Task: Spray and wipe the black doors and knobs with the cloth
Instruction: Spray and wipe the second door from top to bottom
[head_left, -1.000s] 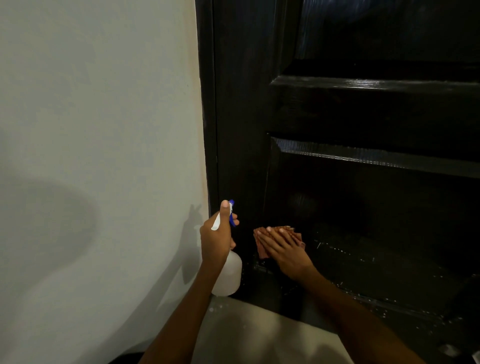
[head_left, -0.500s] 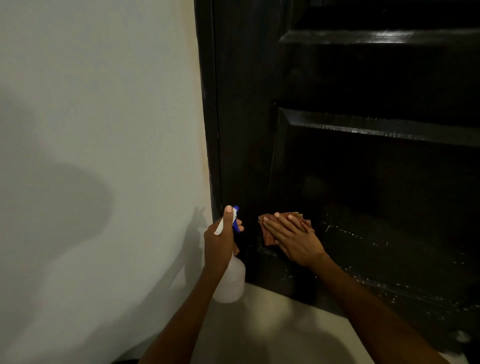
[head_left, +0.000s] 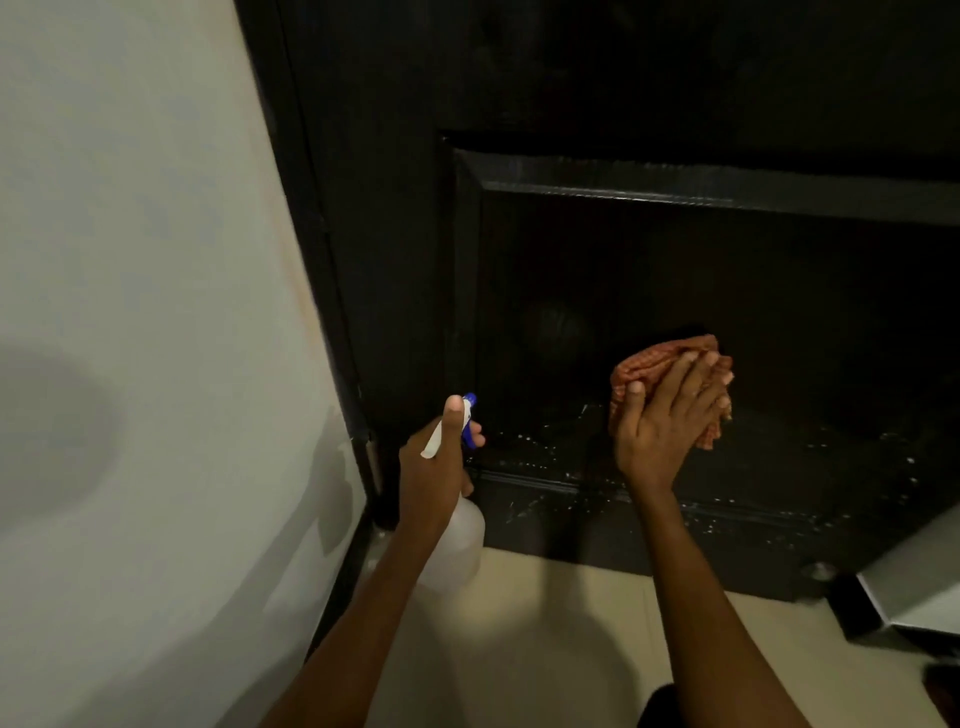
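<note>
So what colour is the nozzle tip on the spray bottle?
Blue, on the spray bottle gripped by the left hand, seen in the head view.

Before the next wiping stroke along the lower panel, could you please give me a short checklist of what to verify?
1. Cloth flat under right hand against the black door: ok.
2. Spray bottle held firmly in left hand: ok.
3. Nozzle aimed at the door: ok.
4. Droplets left along the panel's lower ledge: not ok, unwiped.
5. Liquid left in bottle: cannot tell.
</note>
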